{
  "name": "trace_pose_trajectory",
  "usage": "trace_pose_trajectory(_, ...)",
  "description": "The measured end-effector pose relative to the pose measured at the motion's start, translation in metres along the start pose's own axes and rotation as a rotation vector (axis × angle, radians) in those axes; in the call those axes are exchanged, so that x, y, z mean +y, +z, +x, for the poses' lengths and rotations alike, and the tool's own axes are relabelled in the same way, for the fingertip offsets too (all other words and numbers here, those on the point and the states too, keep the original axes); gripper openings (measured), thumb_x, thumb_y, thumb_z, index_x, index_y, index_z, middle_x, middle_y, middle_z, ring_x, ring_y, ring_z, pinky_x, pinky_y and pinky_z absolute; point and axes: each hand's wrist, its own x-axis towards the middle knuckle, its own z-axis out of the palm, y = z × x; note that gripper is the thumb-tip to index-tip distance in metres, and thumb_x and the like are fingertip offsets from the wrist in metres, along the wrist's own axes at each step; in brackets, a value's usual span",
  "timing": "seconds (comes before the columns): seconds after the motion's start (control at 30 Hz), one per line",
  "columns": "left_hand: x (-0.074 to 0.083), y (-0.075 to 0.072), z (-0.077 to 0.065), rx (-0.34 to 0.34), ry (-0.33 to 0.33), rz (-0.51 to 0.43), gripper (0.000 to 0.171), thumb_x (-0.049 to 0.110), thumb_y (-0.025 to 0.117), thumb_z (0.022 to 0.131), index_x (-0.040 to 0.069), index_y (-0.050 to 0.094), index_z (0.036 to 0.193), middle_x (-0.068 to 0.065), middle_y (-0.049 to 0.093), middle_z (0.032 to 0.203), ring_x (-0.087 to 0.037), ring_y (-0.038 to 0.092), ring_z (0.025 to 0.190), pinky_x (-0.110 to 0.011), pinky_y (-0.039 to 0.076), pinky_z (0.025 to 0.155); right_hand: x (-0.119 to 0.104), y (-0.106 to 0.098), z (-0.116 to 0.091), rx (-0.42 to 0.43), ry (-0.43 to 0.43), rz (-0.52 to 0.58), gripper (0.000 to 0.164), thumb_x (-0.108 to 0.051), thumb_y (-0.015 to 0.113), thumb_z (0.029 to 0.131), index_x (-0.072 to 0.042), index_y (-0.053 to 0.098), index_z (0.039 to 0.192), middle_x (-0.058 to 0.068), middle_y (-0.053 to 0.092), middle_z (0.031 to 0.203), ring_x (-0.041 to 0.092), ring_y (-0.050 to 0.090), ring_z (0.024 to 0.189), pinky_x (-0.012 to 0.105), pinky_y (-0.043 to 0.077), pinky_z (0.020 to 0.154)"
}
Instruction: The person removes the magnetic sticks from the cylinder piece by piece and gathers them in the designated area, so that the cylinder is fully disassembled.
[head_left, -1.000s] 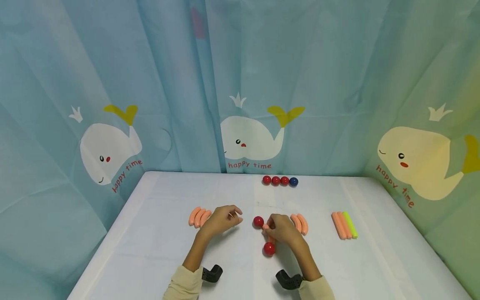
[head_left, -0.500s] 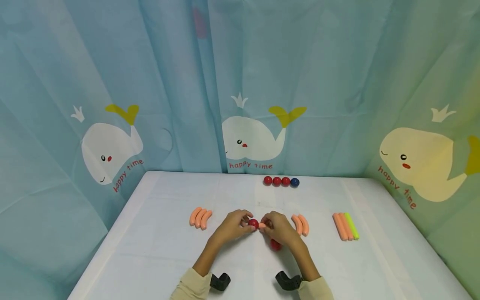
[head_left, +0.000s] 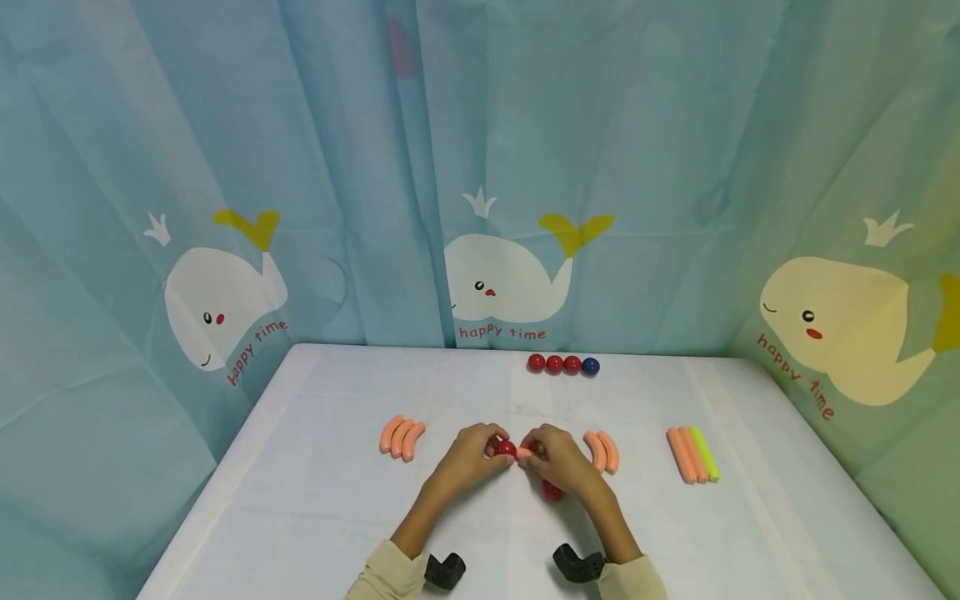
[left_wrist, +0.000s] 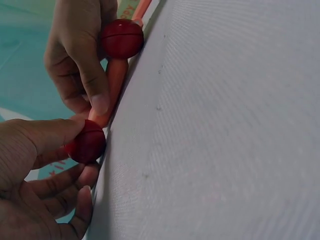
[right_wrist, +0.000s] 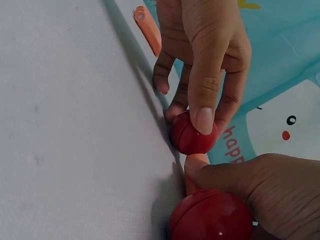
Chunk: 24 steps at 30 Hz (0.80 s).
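My left hand (head_left: 474, 450) pinches a glossy red ball (left_wrist: 86, 142) between thumb and fingers, near the middle of the table. My right hand (head_left: 558, 457) grips a pinkish-orange stick (left_wrist: 117, 77), its thumb (right_wrist: 202, 172) lying along it. The stick runs from the held ball to a second red ball (head_left: 552, 491), which sits under the right hand on the near side. In the left wrist view, the stick's end meets the held ball. The right hand's fingers hide part of the stick.
On the white table (head_left: 300, 517), three curved orange pieces (head_left: 402, 437) lie left and two curved pieces (head_left: 602, 452) just right of my right hand. Farther right are two straight orange sticks (head_left: 687, 455) and a green stick (head_left: 704, 454). Red balls (head_left: 554, 364) and a blue ball (head_left: 591, 367) line the back.
My left hand has moved right and taken hold of the far red ball. That ball has shifted slightly left, and the near ball slightly right. The right hand keeps its grip on the stick.
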Motion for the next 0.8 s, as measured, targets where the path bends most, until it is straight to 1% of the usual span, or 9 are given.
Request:
trace_pose_trajectory(0.27, 0.0035, 0.0015, -0.0007, 0.019, -0.018, 0.004, 0.026, 0.016, 0.075, 0.084, 0.006, 0.068, 0.107, -0.005, 0.062, 0.083, -0.008, 0.053, 0.073, -0.018, 0.042, 0.063, 0.0006, 0.0004, -0.0008, -0.011, 0.021, 0.006, 0.009, -0.012, 0.074, 0.086, -0.007, 0.066, 0.087, -0.003, 0.055, 0.075, 0.005, 0.045, 0.067, 0.021, 0.040, 0.059)
trace_pose_trajectory(0.37, 0.0051, 0.0020, -0.0018, 0.031, -0.012, 0.011, 0.026, 0.015, 0.076, 0.084, 0.005, 0.068, 0.106, -0.006, 0.061, 0.081, -0.008, 0.051, 0.070, -0.018, 0.041, 0.061, 0.0025, 0.0016, -0.0011, -0.015, 0.024, 0.019, 0.010, -0.014, 0.074, 0.086, -0.008, 0.066, 0.085, -0.003, 0.055, 0.075, 0.004, 0.046, 0.067, 0.020, 0.041, 0.059)
trace_pose_trajectory(0.57, 0.0053, 0.0045, -0.0028, 0.051, -0.020, 0.018, 0.025, 0.015, 0.075, 0.082, 0.005, 0.068, 0.105, -0.005, 0.059, 0.077, -0.002, 0.045, 0.065, -0.018, 0.040, 0.059, 0.0062, 0.0040, -0.0013, -0.030, 0.026, 0.042, 0.013, -0.017, 0.074, 0.086, -0.009, 0.064, 0.084, -0.003, 0.056, 0.076, 0.003, 0.048, 0.068, 0.020, 0.043, 0.060)
trace_pose_trajectory(0.8, 0.0059, 0.0046, -0.0029, 0.070, -0.017, 0.008, 0.025, 0.013, 0.073, 0.080, 0.005, 0.068, 0.104, -0.006, 0.059, 0.076, -0.002, 0.045, 0.064, -0.018, 0.040, 0.058, 0.0074, 0.0045, -0.0009, -0.053, 0.032, 0.051, 0.012, -0.016, 0.073, 0.087, -0.011, 0.062, 0.086, -0.005, 0.055, 0.077, 0.003, 0.048, 0.068, 0.020, 0.044, 0.062)
